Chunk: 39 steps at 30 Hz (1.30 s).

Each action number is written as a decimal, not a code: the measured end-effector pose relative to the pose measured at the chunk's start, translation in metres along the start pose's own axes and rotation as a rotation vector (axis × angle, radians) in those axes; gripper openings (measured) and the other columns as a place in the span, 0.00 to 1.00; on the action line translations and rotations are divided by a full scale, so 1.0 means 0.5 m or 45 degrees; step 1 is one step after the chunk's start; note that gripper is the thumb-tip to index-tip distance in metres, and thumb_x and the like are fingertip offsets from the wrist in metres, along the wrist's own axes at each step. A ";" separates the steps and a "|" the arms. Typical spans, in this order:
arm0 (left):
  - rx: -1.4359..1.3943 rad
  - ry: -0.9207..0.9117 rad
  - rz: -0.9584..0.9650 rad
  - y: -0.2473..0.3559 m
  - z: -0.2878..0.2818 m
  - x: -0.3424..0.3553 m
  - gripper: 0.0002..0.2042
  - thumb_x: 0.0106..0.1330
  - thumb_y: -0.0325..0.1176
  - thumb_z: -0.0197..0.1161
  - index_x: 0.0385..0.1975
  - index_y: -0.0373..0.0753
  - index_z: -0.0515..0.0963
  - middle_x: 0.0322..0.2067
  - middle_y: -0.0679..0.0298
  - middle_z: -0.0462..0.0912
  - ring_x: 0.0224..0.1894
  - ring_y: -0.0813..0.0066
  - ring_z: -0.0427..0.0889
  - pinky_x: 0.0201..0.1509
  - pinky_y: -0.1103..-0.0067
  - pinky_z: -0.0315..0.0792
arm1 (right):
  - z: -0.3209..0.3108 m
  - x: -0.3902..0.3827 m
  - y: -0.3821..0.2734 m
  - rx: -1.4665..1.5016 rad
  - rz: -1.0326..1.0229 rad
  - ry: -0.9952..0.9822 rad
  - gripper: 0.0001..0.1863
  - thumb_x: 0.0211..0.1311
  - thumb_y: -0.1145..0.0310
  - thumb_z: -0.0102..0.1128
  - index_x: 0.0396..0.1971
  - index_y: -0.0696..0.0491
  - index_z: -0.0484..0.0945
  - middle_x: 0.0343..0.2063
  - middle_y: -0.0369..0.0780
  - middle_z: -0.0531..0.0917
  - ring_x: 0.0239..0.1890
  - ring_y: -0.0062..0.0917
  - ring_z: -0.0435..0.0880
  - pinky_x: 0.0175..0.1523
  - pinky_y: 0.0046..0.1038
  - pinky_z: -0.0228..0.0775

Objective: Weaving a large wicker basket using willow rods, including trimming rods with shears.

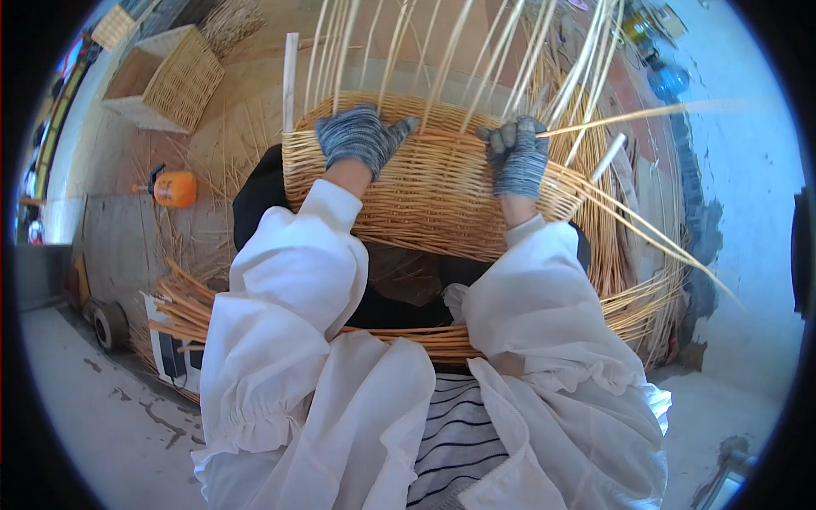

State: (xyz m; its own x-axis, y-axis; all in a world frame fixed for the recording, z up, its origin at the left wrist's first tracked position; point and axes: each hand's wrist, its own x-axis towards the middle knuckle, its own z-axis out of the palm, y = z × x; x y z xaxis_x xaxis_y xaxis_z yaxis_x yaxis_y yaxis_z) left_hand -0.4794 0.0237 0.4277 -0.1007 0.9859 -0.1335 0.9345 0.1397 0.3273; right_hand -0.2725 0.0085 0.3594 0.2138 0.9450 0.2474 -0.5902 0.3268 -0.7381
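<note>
A half-woven wicker basket (416, 191) lies across my lap, with pale upright stakes (446, 64) rising from its far edge. Over that edge, on the left, my left hand (361, 140) in a grey knitted glove grips the weave; its thumb stretches to the right and its fingertips are hidden. My right hand (516, 153), gloved alike, closes on a willow rod (595, 121) at the right part of the edge. The rod's free end runs out to the right, blurred. Several loose rod ends (654, 238) stick out from the basket's right side.
A finished-looking wicker box (178, 81) stands at the far left, with an orange spray bottle (175, 189) nearer. Bundled rods (603, 246) lie right of the basket; more rods (425, 344) cross in front of my body. A blue wall (748, 170) bounds the right.
</note>
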 end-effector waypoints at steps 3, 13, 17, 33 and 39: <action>-0.124 0.507 0.452 0.063 0.000 -0.002 0.26 0.61 0.45 0.60 0.56 0.39 0.68 0.50 0.54 0.77 0.55 0.61 0.73 0.59 0.68 0.65 | -0.035 0.014 -0.047 0.072 0.141 0.324 0.07 0.60 0.69 0.60 0.30 0.50 0.68 0.26 0.38 0.76 0.28 0.26 0.75 0.37 0.34 0.76; -0.230 -0.389 0.445 0.123 0.096 0.065 0.33 0.55 0.61 0.59 0.53 0.41 0.71 0.42 0.52 0.80 0.48 0.59 0.78 0.60 0.65 0.61 | -0.268 0.084 -0.246 -0.404 0.441 -0.077 0.12 0.49 0.83 0.61 0.22 0.51 0.67 0.31 0.47 0.79 0.37 0.36 0.81 0.43 0.36 0.78; -0.430 -0.309 0.370 0.120 0.131 0.063 0.27 0.55 0.62 0.58 0.36 0.41 0.79 0.31 0.56 0.83 0.38 0.60 0.81 0.51 0.64 0.66 | -0.087 0.243 -0.249 -0.998 0.073 -0.960 0.09 0.51 0.79 0.62 0.31 0.54 0.72 0.37 0.49 0.79 0.43 0.31 0.80 0.44 0.32 0.75; -0.469 -0.325 0.260 0.152 0.139 0.069 0.25 0.57 0.58 0.58 0.43 0.44 0.79 0.42 0.59 0.82 0.48 0.63 0.79 0.55 0.70 0.67 | -0.180 0.076 -0.164 -0.128 -0.298 0.235 0.14 0.68 0.58 0.49 0.48 0.47 0.67 0.11 0.30 0.60 0.13 0.17 0.61 0.19 0.25 0.62; -0.719 -0.182 0.276 0.159 0.116 0.049 0.24 0.57 0.51 0.63 0.48 0.42 0.76 0.44 0.61 0.82 0.51 0.62 0.77 0.58 0.71 0.65 | -0.230 0.109 -0.150 0.053 -0.146 0.319 0.07 0.69 0.63 0.46 0.41 0.49 0.68 0.15 0.35 0.67 0.17 0.26 0.68 0.29 0.38 0.73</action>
State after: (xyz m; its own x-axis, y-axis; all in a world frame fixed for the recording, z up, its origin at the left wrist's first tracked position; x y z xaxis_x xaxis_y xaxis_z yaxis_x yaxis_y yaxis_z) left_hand -0.3878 0.0535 0.3961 0.1549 0.9807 -0.1197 0.5996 0.0030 0.8003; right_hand -0.1268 0.0342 0.3562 0.4642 0.8710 0.1610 -0.5812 0.4367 -0.6867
